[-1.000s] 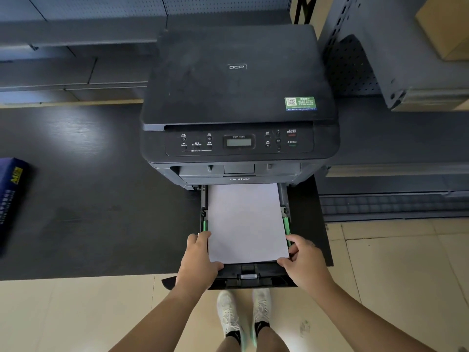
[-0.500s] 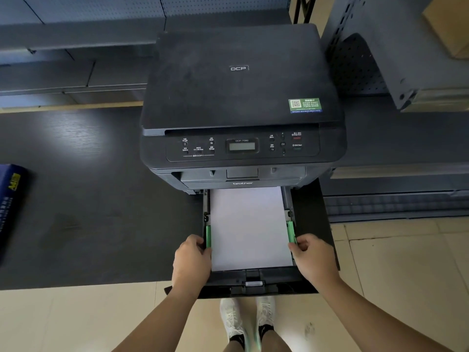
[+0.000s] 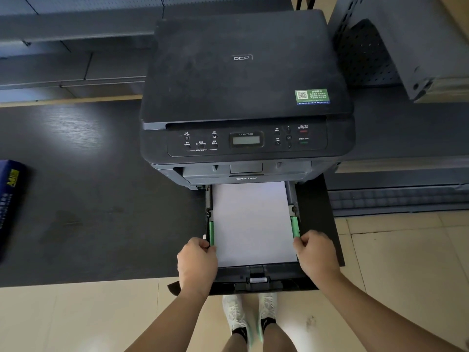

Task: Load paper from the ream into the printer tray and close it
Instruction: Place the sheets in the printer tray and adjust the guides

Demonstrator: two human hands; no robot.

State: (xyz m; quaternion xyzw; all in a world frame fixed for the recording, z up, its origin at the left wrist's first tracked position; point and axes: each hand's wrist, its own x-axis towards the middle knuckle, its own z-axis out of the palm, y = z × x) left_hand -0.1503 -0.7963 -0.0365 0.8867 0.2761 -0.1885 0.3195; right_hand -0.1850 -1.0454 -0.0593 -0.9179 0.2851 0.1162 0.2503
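Both hands, left hand (image 3: 196, 262) and right hand (image 3: 316, 255), are pinched onto the green plastic side guides (image 3: 211, 232) hugging the white paper stack (image 3: 252, 224) in the pulled-out black printer tray (image 3: 256, 280).

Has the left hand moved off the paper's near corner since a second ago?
Yes. The left hand moved outward and now grips the left green guide beside the paper.

The blue paper ream wrapper (image 3: 9, 199) is cut off at the frame's left edge; the white paper stack's (image 3: 252, 224) far end hides inside the black printer (image 3: 243, 97).
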